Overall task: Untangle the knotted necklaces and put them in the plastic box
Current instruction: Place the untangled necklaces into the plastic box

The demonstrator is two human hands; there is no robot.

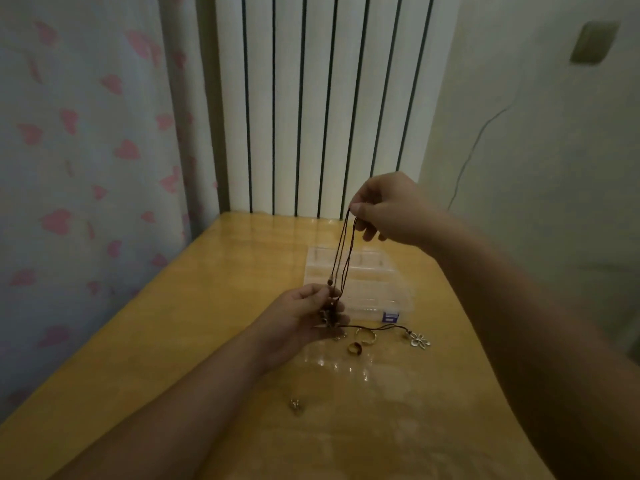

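Observation:
Dark brown cord necklaces (344,251) hang stretched between my two hands above the table. My right hand (388,209) pinches the upper loops of the cords, raised over the box. Lower down, my left hand (308,313) grips the knotted part with beads and a metal pendant. One cord trails right along the table to a silver flower pendant (419,340). The clear plastic box (367,289), divided into compartments, lies open just behind my left hand.
Two gold rings (360,342) lie on the wooden table (194,341) in front of the box, and a small metal piece (296,405) sits nearer me. A white radiator (329,105) and a curtain with pink hearts (86,168) stand behind the table.

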